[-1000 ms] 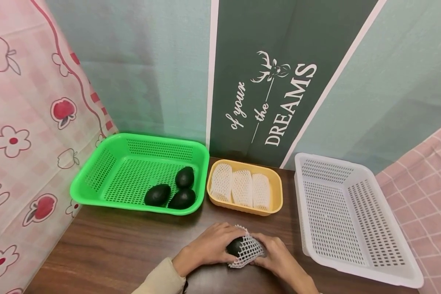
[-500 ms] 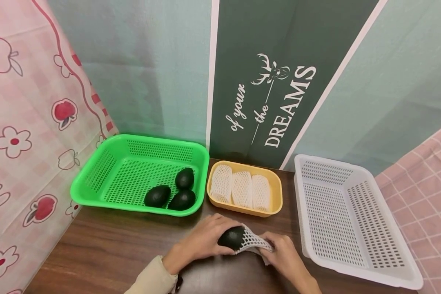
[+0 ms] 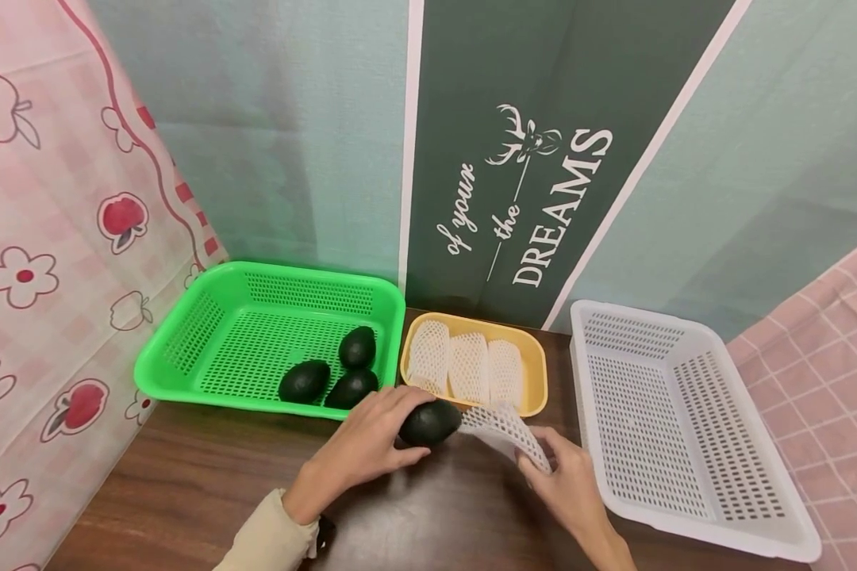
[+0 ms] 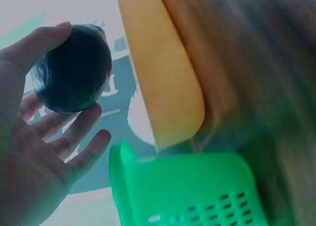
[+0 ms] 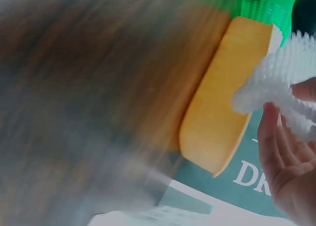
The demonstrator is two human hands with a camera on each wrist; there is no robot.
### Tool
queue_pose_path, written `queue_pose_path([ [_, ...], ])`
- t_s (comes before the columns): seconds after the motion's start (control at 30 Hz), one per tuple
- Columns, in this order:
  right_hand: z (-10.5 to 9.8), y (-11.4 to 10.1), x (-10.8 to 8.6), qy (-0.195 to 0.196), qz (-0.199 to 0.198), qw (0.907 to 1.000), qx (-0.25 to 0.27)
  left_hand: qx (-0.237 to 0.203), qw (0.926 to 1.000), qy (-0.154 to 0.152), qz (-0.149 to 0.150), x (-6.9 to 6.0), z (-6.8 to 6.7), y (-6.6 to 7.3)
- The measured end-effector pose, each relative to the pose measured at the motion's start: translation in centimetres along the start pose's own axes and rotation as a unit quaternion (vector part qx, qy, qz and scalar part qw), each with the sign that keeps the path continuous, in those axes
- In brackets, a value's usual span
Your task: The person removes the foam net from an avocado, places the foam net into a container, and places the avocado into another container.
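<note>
My left hand (image 3: 367, 440) grips a dark avocado (image 3: 431, 422) by its sides, thumb on one side and fingers on the other; the left wrist view shows this avocado (image 4: 74, 70) bare. To its right, my right hand (image 3: 564, 476) pinches a white foam net sleeve (image 3: 507, 432) by one end. The sleeve's other end points toward the avocado's tip, and nothing shows inside it. In the right wrist view the thumb and fingers hold the bunched edge of the net (image 5: 276, 82). Both hands are above the brown table, just in front of the yellow basket.
A green basket (image 3: 186, 388) at the left holds three more avocados (image 3: 305, 381). The yellow basket (image 3: 536, 381) behind the hands contains three white net sleeves (image 3: 469, 366). A white perforated basket (image 3: 650, 428) stands at the right. Curtains hang behind and at both sides.
The net has come off the avocado. My left hand has moved left and away from me with the avocado; my right hand has moved right with the net sleeve.
</note>
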State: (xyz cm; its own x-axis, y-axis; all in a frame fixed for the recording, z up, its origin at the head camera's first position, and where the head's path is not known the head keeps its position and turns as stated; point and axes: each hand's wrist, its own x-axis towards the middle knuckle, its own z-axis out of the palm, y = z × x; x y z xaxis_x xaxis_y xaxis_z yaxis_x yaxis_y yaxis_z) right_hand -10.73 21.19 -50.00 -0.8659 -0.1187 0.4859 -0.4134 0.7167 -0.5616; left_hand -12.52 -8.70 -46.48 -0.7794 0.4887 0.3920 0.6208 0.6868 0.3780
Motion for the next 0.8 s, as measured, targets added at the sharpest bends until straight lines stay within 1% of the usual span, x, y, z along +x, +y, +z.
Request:
queue_pose_path([
  [0.1, -0.3, -0.4, 0.6, 0.032, 0.010, 0.9994, -0.009, 0.005, 0.9996, 0.025, -0.016, 0.0, -0.9, -0.6],
  [0.2, -0.7, -0.6, 1.3, 0.056, 0.036, 0.9977, -0.010, 0.017, 0.9978, 0.055, -0.033, 0.1, -1.6, -1.3],
  [0.3, -1.1, -0.7, 1.9, 0.070, 0.061, 0.9956, -0.011, 0.031, 0.9937, 0.091, -0.058, 0.1, -2.2, -2.0],
  [0.37, -1.4, -0.8, 2.3, 0.076, 0.068, 0.9947, -0.010, 0.033, 0.9899, 0.114, -0.078, 0.1, -2.5, -2.6],
  [0.43, -1.5, -0.8, 2.6, 0.084, 0.066, 0.9942, -0.012, 0.031, 0.9857, 0.128, -0.105, -0.1, -2.8, -3.2],
  [0.5, -1.6, -0.9, 2.9, 0.087, 0.066, 0.9939, -0.014, 0.031, 0.9811, 0.137, -0.133, -0.4, -3.0, -3.8],
  [0.6, -1.8, -1.2, 3.3, 0.084, 0.080, 0.9931, -0.013, 0.037, 0.9743, 0.149, -0.165, -0.7, -3.3, -4.9],
  [0.8, -1.8, -1.6, 4.3, 0.067, 0.120, 0.9904, -0.005, 0.041, 0.9656, 0.173, -0.190, -1.2, -3.4, -7.3],
])
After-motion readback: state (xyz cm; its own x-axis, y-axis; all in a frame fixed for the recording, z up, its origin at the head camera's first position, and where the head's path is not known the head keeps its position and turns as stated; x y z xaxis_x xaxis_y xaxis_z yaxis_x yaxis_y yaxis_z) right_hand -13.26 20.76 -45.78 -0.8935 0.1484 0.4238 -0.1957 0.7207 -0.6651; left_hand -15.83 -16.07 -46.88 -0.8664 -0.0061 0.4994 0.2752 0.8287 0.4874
